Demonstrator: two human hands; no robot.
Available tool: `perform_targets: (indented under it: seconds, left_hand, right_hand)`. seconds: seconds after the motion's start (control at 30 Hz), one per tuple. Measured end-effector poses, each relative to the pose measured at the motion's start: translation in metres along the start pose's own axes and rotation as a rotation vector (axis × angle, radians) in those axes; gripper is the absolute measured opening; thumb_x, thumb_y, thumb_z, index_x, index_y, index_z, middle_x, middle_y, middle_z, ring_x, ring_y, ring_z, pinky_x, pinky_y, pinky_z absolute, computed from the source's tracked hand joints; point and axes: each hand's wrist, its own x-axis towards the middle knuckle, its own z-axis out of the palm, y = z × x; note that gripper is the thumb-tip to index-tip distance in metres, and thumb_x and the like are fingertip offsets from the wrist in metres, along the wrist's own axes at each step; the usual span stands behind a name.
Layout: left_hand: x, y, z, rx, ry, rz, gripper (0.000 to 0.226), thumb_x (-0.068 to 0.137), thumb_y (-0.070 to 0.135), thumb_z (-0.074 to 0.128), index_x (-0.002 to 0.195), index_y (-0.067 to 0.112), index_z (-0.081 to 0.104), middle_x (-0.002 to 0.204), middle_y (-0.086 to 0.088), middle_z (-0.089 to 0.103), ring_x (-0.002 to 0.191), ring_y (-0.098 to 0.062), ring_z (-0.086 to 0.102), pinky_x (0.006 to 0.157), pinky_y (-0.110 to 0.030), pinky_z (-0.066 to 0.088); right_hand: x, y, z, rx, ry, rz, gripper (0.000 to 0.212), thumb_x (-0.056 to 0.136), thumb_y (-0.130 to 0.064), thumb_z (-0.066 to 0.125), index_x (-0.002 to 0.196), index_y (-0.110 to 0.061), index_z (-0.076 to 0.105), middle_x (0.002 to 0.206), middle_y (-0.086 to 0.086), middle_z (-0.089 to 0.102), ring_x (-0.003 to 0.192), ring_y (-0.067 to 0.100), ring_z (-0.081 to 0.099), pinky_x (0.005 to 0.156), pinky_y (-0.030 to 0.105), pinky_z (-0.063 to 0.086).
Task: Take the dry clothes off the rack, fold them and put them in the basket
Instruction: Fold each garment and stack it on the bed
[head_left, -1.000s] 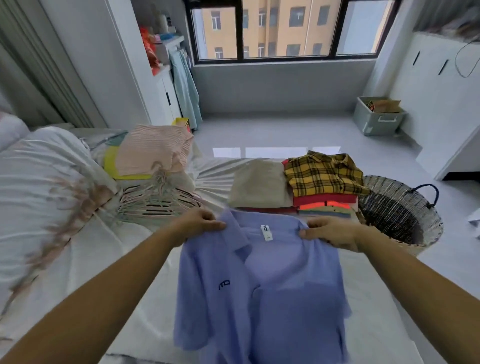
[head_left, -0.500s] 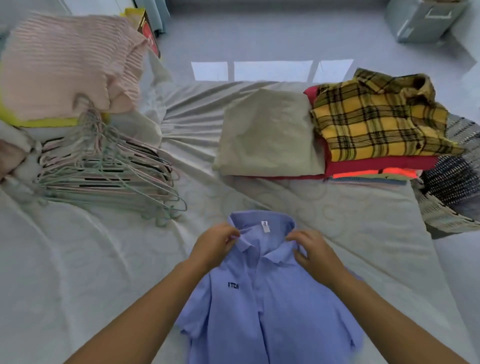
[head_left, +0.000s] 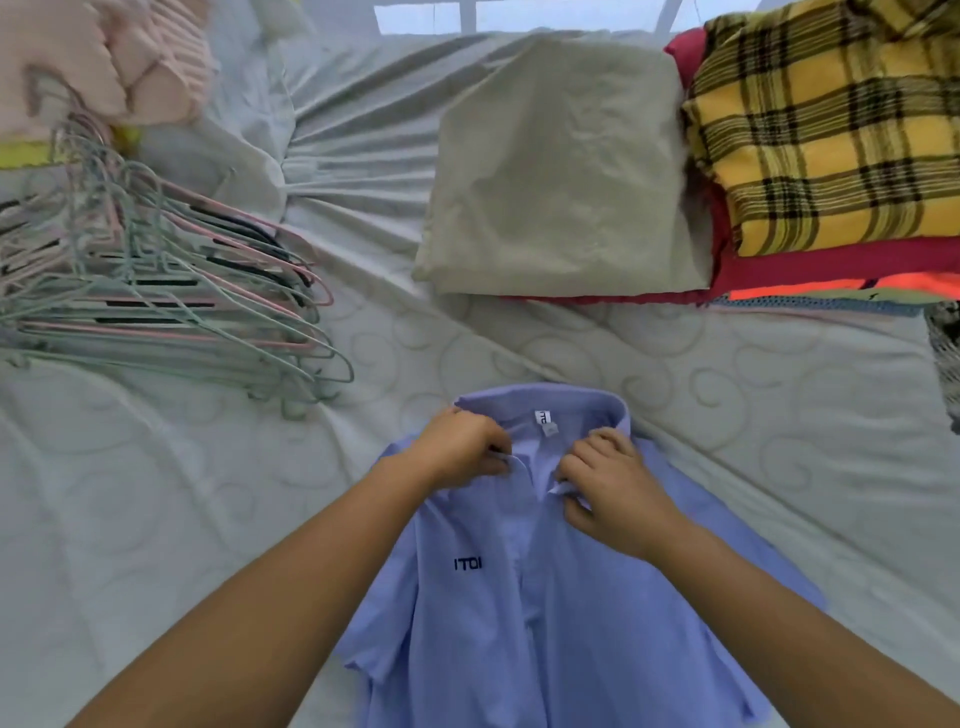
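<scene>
Held up a second ago, the blue polo shirt (head_left: 545, 623) is now lying front-up on the bed (head_left: 779, 415), with both hands drawn closer together at its collar. Hangers (head_left: 171, 291) are lying heaped to its left. The left hand (head_left: 462, 449) is pinching one collar tip with curled fingers, and the right hand (head_left: 608, 488) is pinching the other likewise. Beyond, a beige garment (head_left: 561, 171) and a plaid shirt (head_left: 831, 145) are topping folded piles. The basket (head_left: 945, 338) is barely showing at the right edge, its inside hidden.

Shirt: a blue polo shirt (head_left: 545, 613) is lying front-up on the bed (head_left: 727, 415).
Hands: the left hand (head_left: 462, 451) and right hand (head_left: 608, 488) are pinching its collar.
Background: hangers (head_left: 156, 291) are lying left; folded clothes (head_left: 675, 171) are sitting beyond, possibly beside a basket (head_left: 945, 353).
</scene>
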Motion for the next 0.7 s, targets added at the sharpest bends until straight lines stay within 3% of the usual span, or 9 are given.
perform_targets:
  seconds: [0.1,0.2,0.27,0.4,0.5,0.57,0.63,0.7]
  left_hand:
    - [-0.002,-0.001,-0.015,-0.253,-0.073,-0.067,0.021,0.087,0.023,0.062,0.104,0.012,0.068,0.103,-0.008,0.067,0.095,-0.019,0.058,0.085,-0.029,0.042]
    - [-0.005,0.005,-0.021,-0.436,-0.168,-0.091,0.017,0.089,0.022,0.061,0.099,0.01,0.067,0.088,-0.003,0.06,0.083,-0.014,0.05,0.075,-0.026,0.039]
    - [-0.005,0.011,-0.02,-0.485,-0.152,-0.113,0.016,0.089,0.022,0.061,0.096,0.009,0.066,0.082,-0.001,0.054,0.076,-0.013,0.046,0.067,-0.022,0.037]
    - [-0.005,0.024,-0.017,-0.591,-0.069,-0.144,0.009,0.086,0.02,0.066,0.087,0.012,0.062,0.065,0.005,0.043,0.059,-0.006,0.036,0.052,-0.013,0.03]
    - [-0.007,0.027,-0.016,-0.676,-0.073,-0.18,0.01,0.087,0.021,0.065,0.09,0.011,0.066,0.069,0.0,0.048,0.062,-0.007,0.039,0.053,-0.011,0.031]
    - [-0.009,0.026,-0.016,-0.74,-0.072,-0.207,0.014,0.087,0.022,0.065,0.092,0.01,0.068,0.076,-0.003,0.053,0.072,-0.011,0.043,0.063,-0.019,0.034]
    - [-0.011,0.025,-0.015,-0.787,-0.072,-0.231,0.018,0.087,0.021,0.065,0.095,0.005,0.069,0.08,-0.005,0.055,0.076,-0.011,0.045,0.068,-0.023,0.036]
    - [-0.012,0.024,-0.014,-0.827,-0.067,-0.256,0.017,0.087,0.02,0.065,0.094,0.006,0.069,0.081,-0.004,0.056,0.077,-0.011,0.047,0.068,-0.022,0.038]
  right_hand:
    - [0.005,-0.003,-0.014,0.136,-0.025,-0.039,0.011,0.077,-0.028,0.047,0.069,-0.021,0.043,0.056,-0.004,0.051,0.052,0.019,0.05,0.053,0.026,0.037]
    - [0.01,-0.005,-0.025,0.155,-0.02,-0.034,0.02,0.079,-0.035,0.047,0.07,-0.019,0.055,0.059,-0.008,0.054,0.05,0.014,0.048,0.046,0.023,0.033]
    - [0.012,-0.009,-0.029,0.163,-0.005,-0.037,0.022,0.081,-0.036,0.047,0.076,-0.02,0.062,0.067,-0.007,0.056,0.052,0.014,0.049,0.043,0.024,0.037]
    - [0.015,-0.016,-0.028,0.24,0.043,0.046,0.02,0.079,-0.031,0.047,0.079,-0.019,0.063,0.07,-0.006,0.056,0.067,0.008,0.043,0.047,0.016,0.03]
    - [0.017,-0.015,-0.028,0.296,-0.053,0.147,0.026,0.085,-0.032,0.044,0.091,-0.015,0.063,0.079,-0.003,0.063,0.073,0.007,0.046,0.059,0.019,0.034]
    - [0.018,-0.014,-0.032,0.326,-0.155,0.233,0.028,0.091,-0.033,0.043,0.1,-0.014,0.062,0.087,-0.002,0.066,0.072,0.01,0.049,0.062,0.026,0.036]
    - [0.021,-0.015,-0.036,0.303,-0.177,0.209,0.044,0.09,-0.042,0.031,0.097,-0.012,0.063,0.086,-0.001,0.067,0.07,0.011,0.05,0.062,0.026,0.033]
    - [0.026,-0.012,-0.041,0.329,-0.225,0.219,0.04,0.093,-0.037,0.034,0.094,-0.011,0.064,0.084,-0.004,0.067,0.071,0.008,0.054,0.062,0.024,0.038]
